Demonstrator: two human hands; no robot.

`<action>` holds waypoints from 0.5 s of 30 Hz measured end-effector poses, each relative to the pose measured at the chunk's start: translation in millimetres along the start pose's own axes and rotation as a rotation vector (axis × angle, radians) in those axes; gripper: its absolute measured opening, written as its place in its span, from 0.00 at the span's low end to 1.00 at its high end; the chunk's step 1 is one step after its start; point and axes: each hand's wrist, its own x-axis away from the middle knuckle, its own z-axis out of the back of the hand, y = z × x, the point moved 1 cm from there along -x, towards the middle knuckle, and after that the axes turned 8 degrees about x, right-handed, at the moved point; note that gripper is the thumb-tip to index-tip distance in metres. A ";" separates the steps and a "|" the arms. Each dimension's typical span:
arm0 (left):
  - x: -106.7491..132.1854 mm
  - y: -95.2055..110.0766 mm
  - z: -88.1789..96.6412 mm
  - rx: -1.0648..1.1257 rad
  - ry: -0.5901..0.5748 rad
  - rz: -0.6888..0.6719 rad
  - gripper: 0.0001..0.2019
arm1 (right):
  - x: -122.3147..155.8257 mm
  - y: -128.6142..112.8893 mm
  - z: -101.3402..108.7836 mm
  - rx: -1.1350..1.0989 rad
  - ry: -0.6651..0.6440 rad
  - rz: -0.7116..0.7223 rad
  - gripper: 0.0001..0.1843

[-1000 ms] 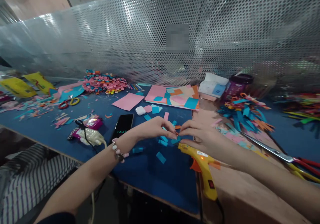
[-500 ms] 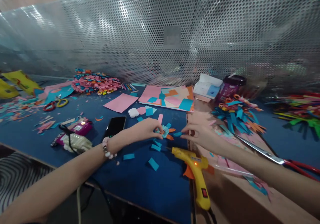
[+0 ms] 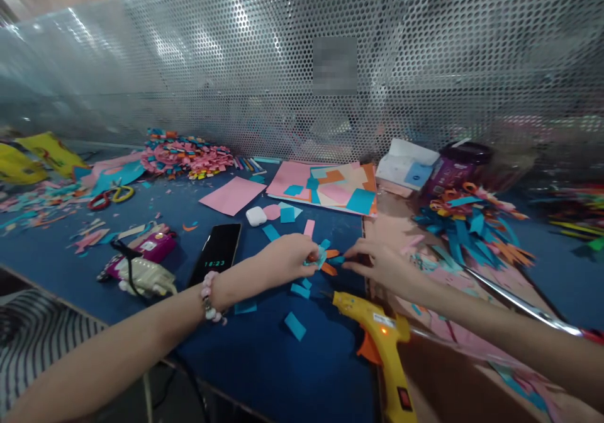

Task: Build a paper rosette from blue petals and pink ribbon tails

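Paper flower: a small light-blue and orange paper piece (image 3: 325, 258), held between the two hands just above the blue bench (image 3: 283, 372).
Left hand: its fingers (image 3: 295, 253) pinch the flower's light-blue centre, partly hiding it.
Right hand: thumb and fingertips (image 3: 384, 262) meet on the outer end of a dark-blue petal (image 3: 336, 260); whether that petal is fixed to the flower cannot be told.
Glue gun: yellow, lying below the right hand (image 3: 372, 319), an orange light glowing, its nozzle (image 3: 326, 294) pointing left beneath the flower.
Burn risk: the nozzle may be hot, and a hand dropping low could brush it.
Petal risk: a hard tug by the right hand could tear the petal or pull it askew.
Scrap risk: loose blue slips (image 3: 295, 327) near the nozzle could catch stray glue.
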 end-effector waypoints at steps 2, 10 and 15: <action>-0.4 -0.8 -1.8 0.006 0.016 0.008 0.06 | -1.0 1.3 -2.4 -0.003 0.003 0.002 0.11; -1.8 -3.9 -11.0 -0.012 0.014 0.015 0.05 | -2.7 1.2 -5.1 -0.003 0.004 0.006 0.09; -1.1 1.4 -10.4 -0.012 0.032 0.017 0.06 | -3.9 3.5 -8.2 -0.011 0.007 0.015 0.09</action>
